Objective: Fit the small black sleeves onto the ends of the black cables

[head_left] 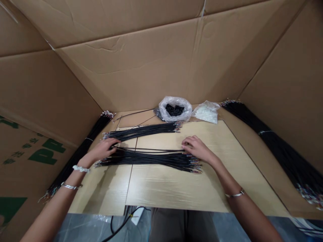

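So, near edge: bare wooden counter (176, 191). Next, black wire bundle (151, 158) lying crosswise, left hand (104, 150) flat on its left end, fingers apart, right hand (196, 148) on the right end, fingertips curled, grip hard to tell. Further back, second bundle (143, 130), then a clear bag (174, 109).

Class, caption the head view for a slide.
Left hand and right hand rest on a bundle of black wires on a wooden board.

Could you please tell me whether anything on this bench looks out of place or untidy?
Only slightly: a few loose wires lie askew behind the far bundle, near the bag of black parts, apart from any bundle. Nothing looks spilled or damaged.
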The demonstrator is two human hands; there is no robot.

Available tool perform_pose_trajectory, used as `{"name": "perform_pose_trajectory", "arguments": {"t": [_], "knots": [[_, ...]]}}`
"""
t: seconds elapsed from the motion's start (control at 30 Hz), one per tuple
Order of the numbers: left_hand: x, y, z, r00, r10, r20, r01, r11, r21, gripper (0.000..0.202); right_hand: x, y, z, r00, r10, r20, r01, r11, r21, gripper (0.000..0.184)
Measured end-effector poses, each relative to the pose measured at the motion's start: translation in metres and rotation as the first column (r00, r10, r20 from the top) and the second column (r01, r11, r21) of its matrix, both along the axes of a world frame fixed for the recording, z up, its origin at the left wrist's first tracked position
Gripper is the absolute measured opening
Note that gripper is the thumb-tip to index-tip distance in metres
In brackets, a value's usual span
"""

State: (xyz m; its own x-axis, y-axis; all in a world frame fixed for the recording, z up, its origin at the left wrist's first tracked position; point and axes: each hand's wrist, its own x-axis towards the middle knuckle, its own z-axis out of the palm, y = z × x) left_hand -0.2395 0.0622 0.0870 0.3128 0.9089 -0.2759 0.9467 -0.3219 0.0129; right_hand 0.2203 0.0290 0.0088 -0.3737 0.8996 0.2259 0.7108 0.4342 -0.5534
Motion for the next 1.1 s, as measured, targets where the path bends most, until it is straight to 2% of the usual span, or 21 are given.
{"name": "perform_pose_trajectory", "arguments": {"t": [0.07, 0.13, 0.2, 0.3, 0.37, 0.43, 0.53, 0.7, 0.9, 1.0, 1.1], "knots": [[0.021, -0.005, -0.004, 0.997, -0.078, 0.009, 0.078, 0.994, -0.079, 0.055, -0.012, -0.005, -0.002, 0.999, 0.039, 0.022, -0.039, 0.999, 0.024, 0.029], [0.032, -0.010, -0.008, 0.996, -0.087, -0.031, 0.083, 0.992, -0.096, 0.068, -0.027, -0.012, -0.002, 0.991, 0.094, 0.091, -0.096, 0.995, 0.020, 0.037], [0.031, -0.014, -0.011, 0.995, -0.026, -0.094, 0.020, 0.997, -0.072, 0.078, -0.041, -0.020, -0.003, 0.974, 0.137, 0.178, -0.142, 0.990, 0.015, 0.049], [0.014, -0.019, -0.014, 0.982, 0.082, -0.170, -0.088, 0.996, -0.028, 0.088, -0.056, -0.029, -0.005, 0.952, 0.120, 0.281, -0.138, 0.989, 0.045, 0.070], [0.000, -0.021, -0.015, 0.977, 0.112, -0.181, -0.113, 0.994, 0.005, 0.092, -0.061, -0.032, -0.006, 0.937, 0.099, 0.335, -0.128, 0.990, 0.064, 0.066], [-0.010, -0.022, -0.014, 0.973, 0.153, -0.175, -0.149, 0.988, 0.033, 0.092, -0.063, -0.032, -0.008, 0.923, 0.102, 0.371, -0.139, 0.987, 0.076, 0.053], [-0.017, -0.022, -0.011, 0.968, 0.198, -0.156, -0.194, 0.980, 0.041, 0.083, -0.063, -0.031, -0.009, 0.912, 0.109, 0.395, -0.157, 0.983, 0.091, 0.045], [-0.020, -0.020, -0.007, 0.963, 0.154, -0.221, -0.135, 0.986, 0.097, 0.064, -0.063, -0.032, -0.008, 0.903, 0.097, 0.418, -0.155, 0.982, 0.107, 0.042], [-0.023, -0.014, -0.012, 0.957, 0.171, -0.233, -0.131, 0.976, 0.177, 0.053, -0.059, -0.031, -0.005, 0.903, 0.118, 0.414, -0.154, 0.986, 0.055, 0.038], [-0.030, -0.006, -0.013, 0.954, 0.194, -0.227, -0.168, 0.977, 0.131, 0.050, -0.055, -0.032, 0.001, 0.906, 0.136, 0.400, -0.151, 0.989, 0.005, 0.037], [-0.046, 0.000, -0.012, 0.971, 0.221, -0.086, -0.217, 0.974, 0.059, 0.056, -0.060, -0.030, 0.011, 0.917, 0.156, 0.366, -0.137, 0.987, -0.078, 0.044]]}}
